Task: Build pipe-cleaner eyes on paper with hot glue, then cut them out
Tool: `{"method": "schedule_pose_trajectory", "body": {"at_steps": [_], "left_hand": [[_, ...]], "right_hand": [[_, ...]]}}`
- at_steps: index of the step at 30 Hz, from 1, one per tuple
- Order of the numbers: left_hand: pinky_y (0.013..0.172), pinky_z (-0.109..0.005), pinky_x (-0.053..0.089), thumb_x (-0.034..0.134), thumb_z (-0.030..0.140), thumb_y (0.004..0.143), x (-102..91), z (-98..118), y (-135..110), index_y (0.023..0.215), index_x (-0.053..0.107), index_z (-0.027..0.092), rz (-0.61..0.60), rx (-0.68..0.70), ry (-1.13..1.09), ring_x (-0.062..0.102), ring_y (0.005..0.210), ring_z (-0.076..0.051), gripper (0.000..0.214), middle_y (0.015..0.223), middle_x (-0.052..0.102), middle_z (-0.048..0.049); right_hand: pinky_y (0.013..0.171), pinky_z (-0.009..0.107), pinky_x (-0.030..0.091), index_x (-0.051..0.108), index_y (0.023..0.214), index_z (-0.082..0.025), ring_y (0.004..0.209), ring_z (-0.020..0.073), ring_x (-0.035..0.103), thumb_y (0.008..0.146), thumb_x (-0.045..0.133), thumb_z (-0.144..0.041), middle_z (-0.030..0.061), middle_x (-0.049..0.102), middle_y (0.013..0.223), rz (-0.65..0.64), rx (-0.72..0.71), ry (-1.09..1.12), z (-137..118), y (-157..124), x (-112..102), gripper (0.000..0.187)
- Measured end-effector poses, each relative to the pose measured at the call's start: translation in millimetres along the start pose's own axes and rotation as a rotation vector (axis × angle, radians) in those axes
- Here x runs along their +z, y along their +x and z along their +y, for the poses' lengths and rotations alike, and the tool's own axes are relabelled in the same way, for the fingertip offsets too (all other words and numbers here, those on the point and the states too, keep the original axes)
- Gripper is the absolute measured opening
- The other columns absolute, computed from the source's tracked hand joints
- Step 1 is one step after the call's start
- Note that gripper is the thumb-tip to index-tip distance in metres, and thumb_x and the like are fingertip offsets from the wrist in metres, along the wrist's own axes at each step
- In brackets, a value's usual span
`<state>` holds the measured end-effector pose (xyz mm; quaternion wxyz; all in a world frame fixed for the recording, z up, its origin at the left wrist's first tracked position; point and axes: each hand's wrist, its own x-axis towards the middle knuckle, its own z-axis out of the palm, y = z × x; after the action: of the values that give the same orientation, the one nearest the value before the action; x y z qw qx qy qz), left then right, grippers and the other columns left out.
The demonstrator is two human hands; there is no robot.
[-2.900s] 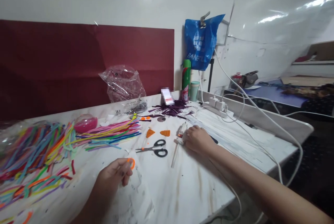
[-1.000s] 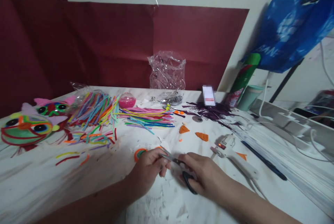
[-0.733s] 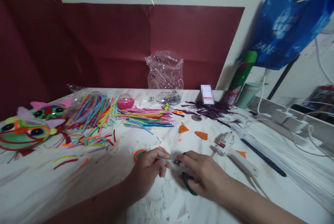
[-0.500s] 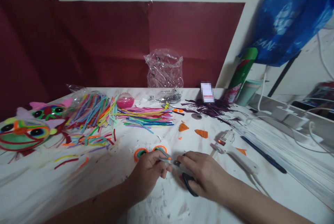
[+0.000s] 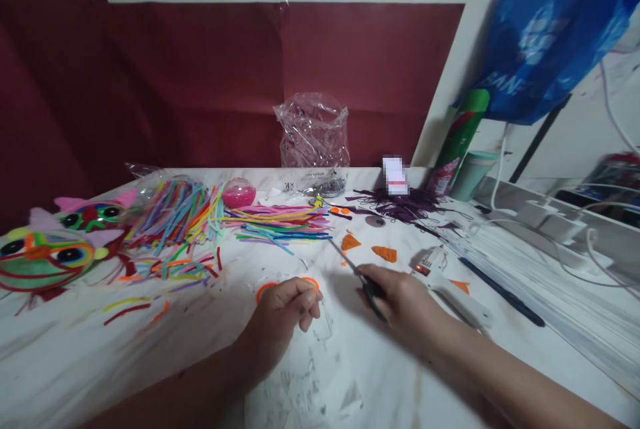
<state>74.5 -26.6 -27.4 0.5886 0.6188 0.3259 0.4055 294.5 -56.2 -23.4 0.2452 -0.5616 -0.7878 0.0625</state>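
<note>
left hand (image 5: 285,309) curled over orange rings (image 5: 310,282), no longer meeting scissors | right hand (image 5: 407,299) clamped on scissors (image 5: 357,272), now lifted away, blades toward 11 o'clock: cut looks finished | glue gun (image 5: 450,282) at 3 o'clock | strips (image 5: 270,222) at 12 on surface (image 5: 75,349)

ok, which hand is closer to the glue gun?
Right. The right hand, holding the scissors, sits just beside the glue gun; the left hand is farther off, by the orange rings.
</note>
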Motion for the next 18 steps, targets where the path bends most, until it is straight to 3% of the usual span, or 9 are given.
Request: {"method": "schedule_pose_trajectory", "body": {"at_steps": [2, 4, 10, 14, 18], "left_hand": [[0.047, -0.023, 0.026, 0.057, 0.037, 0.077, 0.2, -0.2, 1.3, 0.067, 0.059, 0.013, 0.052, -0.046, -0.031, 0.035, 0.042, -0.005, 0.026, 0.057, 0.052, 0.0022], [0.044, -0.022, 0.024, 0.059, 0.036, 0.074, 0.9, -0.7, 2.9, 0.081, 0.061, 0.013, 0.105, -0.069, -0.082, 0.034, 0.04, -0.004, 0.024, 0.065, 0.056, 0.0015], [0.04, -0.02, 0.023, 0.06, 0.038, 0.074, 1.2, -2.8, 7.5, 0.077, 0.054, 0.014, 0.14, -0.038, -0.059, 0.036, 0.037, -0.003, 0.025, 0.065, 0.061, -0.0001], [0.036, -0.018, 0.019, 0.058, 0.043, 0.075, 1.6, -1.1, 5.6, 0.08, 0.052, 0.016, 0.146, -0.078, -0.01, 0.033, 0.032, -0.003, 0.029, 0.054, 0.058, 0.003], [0.035, -0.017, 0.017, 0.058, 0.046, 0.075, 3.4, 3.2, 3.8, 0.07, 0.049, 0.017, 0.16, -0.11, 0.045, 0.029, 0.03, -0.003, 0.031, 0.046, 0.053, 0.005]], "right_hand": [[0.055, 0.024, 0.038, 0.056, 0.104, -0.019, 0.063, 0.0178, 0.06, 0.081, 0.051, -0.018, 0.0036, 0.066, 0.075, 0.014, 0.206, -0.118, 11.1, 7.6, 1.9, 0.023], [0.057, 0.025, 0.039, 0.056, 0.109, -0.017, 0.068, 0.0197, 0.062, 0.078, 0.053, -0.015, 0.0062, 0.067, 0.079, -0.015, 0.262, -0.196, 19.0, 14.2, 4.9, 0.031], [0.079, 0.031, 0.04, 0.064, 0.105, -0.019, 0.093, 0.0249, 0.051, 0.069, 0.059, -0.008, 0.0094, 0.062, 0.094, -0.03, 0.091, -0.282, 26.1, 24.6, 1.3, 0.039], [0.08, 0.033, 0.04, 0.069, 0.096, -0.019, 0.09, 0.0244, 0.05, 0.067, 0.059, -0.008, 0.0091, 0.061, 0.09, -0.052, 0.096, -0.239, 35.2, 28.4, -3.3, 0.033], [0.067, 0.024, 0.042, 0.071, 0.087, -0.02, 0.077, 0.0178, 0.054, 0.066, 0.059, -0.008, 0.0046, 0.058, 0.079, -0.096, 0.092, -0.138, 43.9, 31.3, -4.0, 0.027]]}}
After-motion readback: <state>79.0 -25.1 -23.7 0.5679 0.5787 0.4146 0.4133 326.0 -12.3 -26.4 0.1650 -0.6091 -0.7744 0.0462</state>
